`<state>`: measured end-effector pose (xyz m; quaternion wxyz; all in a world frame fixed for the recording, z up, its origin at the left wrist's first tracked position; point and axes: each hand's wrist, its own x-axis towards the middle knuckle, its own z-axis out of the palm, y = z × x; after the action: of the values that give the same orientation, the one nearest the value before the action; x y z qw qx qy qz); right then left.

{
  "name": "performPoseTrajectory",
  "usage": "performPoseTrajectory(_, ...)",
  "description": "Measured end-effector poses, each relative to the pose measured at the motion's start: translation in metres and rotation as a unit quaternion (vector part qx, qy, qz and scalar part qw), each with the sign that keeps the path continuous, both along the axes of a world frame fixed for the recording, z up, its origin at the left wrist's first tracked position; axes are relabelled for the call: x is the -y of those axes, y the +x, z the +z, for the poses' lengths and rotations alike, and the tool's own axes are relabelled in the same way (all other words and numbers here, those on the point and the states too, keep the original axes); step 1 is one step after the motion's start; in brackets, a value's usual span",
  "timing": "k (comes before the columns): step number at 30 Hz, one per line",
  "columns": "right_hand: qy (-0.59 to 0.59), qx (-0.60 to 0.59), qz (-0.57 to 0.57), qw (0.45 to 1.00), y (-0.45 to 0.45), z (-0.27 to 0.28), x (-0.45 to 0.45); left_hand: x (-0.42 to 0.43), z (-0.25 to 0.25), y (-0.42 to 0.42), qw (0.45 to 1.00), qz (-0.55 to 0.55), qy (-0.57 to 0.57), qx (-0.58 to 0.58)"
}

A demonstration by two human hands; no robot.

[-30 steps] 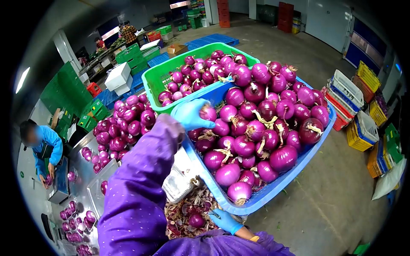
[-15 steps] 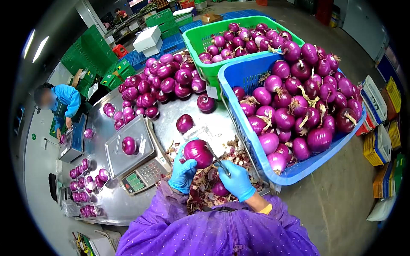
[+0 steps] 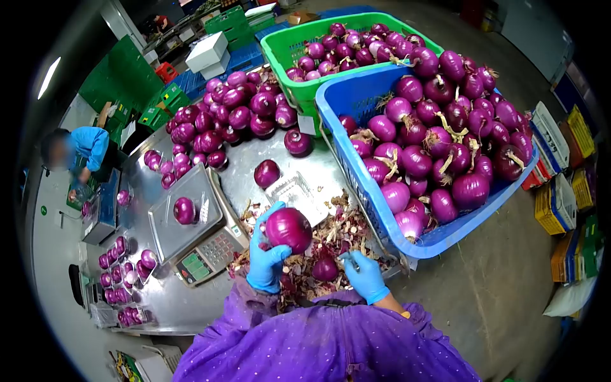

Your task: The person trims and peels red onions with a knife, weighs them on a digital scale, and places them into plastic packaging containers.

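Note:
A peeled purple onion [image 3: 288, 230] sits in my left hand [image 3: 265, 258], its gloved fingers and thumb curled around the side. Lower and to the right, my right hand [image 3: 365, 275] is closed, in a matching blue glove. Only a small grey end of a slim metal cutting tool [image 3: 344, 258] shows at its fingers; the rest is hidden. Beneath both hands lies a heap of dry skins and trimmings [image 3: 305, 270], with another onion [image 3: 325, 268] in it. Just beyond the held onion stands a clear plastic tray [image 3: 294, 191], a single onion [image 3: 266, 173] beside it.
A blue basket [image 3: 407, 239] heaped with untrimmed onions stands at right, a green basket [image 3: 273, 48] behind it. One onion rests on the scale [image 3: 213, 254]. Left are packed trays [image 3: 130, 315]; a pile of onions [image 3: 223, 114] lies farther back. A co-worker [image 3: 89, 149] stands far left.
My right hand has drawn the metal tool down and right, away from the onion. My left hand has shifted slightly left with the onion, and the clear tray shows more fully.

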<state>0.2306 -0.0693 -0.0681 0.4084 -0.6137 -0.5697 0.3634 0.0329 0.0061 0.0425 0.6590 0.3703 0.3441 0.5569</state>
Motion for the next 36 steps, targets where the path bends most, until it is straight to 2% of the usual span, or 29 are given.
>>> performPoseTrajectory(1, 0.001, -0.007, -0.011, 1.0, 0.002, 0.014, 0.0, 0.0, 0.002, 0.0, 1.0, -0.005, -0.011, -0.02)
performPoseTrajectory(3, 0.009, -0.107, 0.015, 0.994, 0.005, 0.035, -0.012, -0.002, 0.003, 0.001, 0.991, -0.034, 0.013, -0.13)
performPoseTrajectory(5, 0.022, -0.2, 0.04, 0.979, -0.001, 0.061, -0.025, -0.001, 0.005, 0.006, 0.963, -0.063, 0.109, -0.24)
performPoseTrajectory(6, -0.018, -0.247, 0.053, 0.967, -0.005, 0.076, -0.029, -0.004, -0.005, 0.003, 0.927, -0.07, 0.196, -0.311)
performPoseTrajectory(7, -0.06, -0.293, 0.067, 0.952, -0.009, 0.092, -0.033, -0.005, -0.002, 0.001, 0.891, -0.089, 0.225, -0.385)
performPoseTrajectory(9, -0.121, -0.378, 0.077, 0.915, -0.019, 0.092, -0.035, 0.0, -0.001, 0.001, 0.881, -0.046, 0.247, -0.401)
performPoseTrajectory(12, -0.167, -0.491, 0.079, 0.851, -0.035, 0.075, -0.04, 0.005, -0.025, -0.008, 0.963, 0.025, 0.122, -0.24)
performPoseTrajectory(13, -0.17, -0.501, 0.087, 0.844, -0.038, 0.074, -0.041, 0.012, -0.024, -0.011, 0.989, -0.029, -0.037, -0.14)
performPoseTrajectory(15, -0.176, -0.519, 0.102, 0.83, -0.044, 0.07, -0.044, 0.013, -0.037, -0.013, 0.986, 0.01, -0.158, 0.057)
performPoseTrajectory(16, -0.181, -0.473, 0.129, 0.852, -0.039, 0.072, -0.044, 0.016, -0.034, -0.016, 0.973, 0.011, -0.21, 0.092)
performPoseTrajectory(17, -0.196, -0.287, 0.112, 0.931, -0.03, 0.076, -0.041, 0.016, -0.037, -0.019, 0.98, 0.009, -0.185, 0.07)
performPoseTrajectory(18, -0.101, -0.187, 0.12, 0.97, -0.028, 0.06, -0.04, 0.016, -0.04, -0.02, 0.986, 0.005, -0.159, 0.046)
performPoseTrajectory(19, -0.005, -0.084, 0.126, 0.988, -0.028, 0.05, -0.039, 0.017, -0.044, -0.021, 0.991, 0.001, -0.134, 0.021)
performPoseTrajectory(22, 0.055, 0.107, 0.174, 0.977, -0.018, 0.065, -0.038, 0.016, -0.047, -0.021, 0.994, -0.039, -0.099, -0.039)
performPoseTrajectory(24, 0.042, 0.152, 0.181, 0.971, -0.014, 0.07, -0.038, 0.013, -0.038, -0.016, 0.989, -0.062, -0.098, -0.087)
performPoseTrajectory(29, 0.021, 0.228, 0.175, 0.958, -0.008, 0.075, -0.034, 0.011, -0.046, -0.01, 0.985, -0.068, -0.094, -0.125)
performPoseTrajectory(36, 0.003, 0.227, 0.158, 0.961, -0.008, 0.071, -0.026, 0.017, -0.053, -0.001, 0.981, -0.071, -0.087, -0.157)
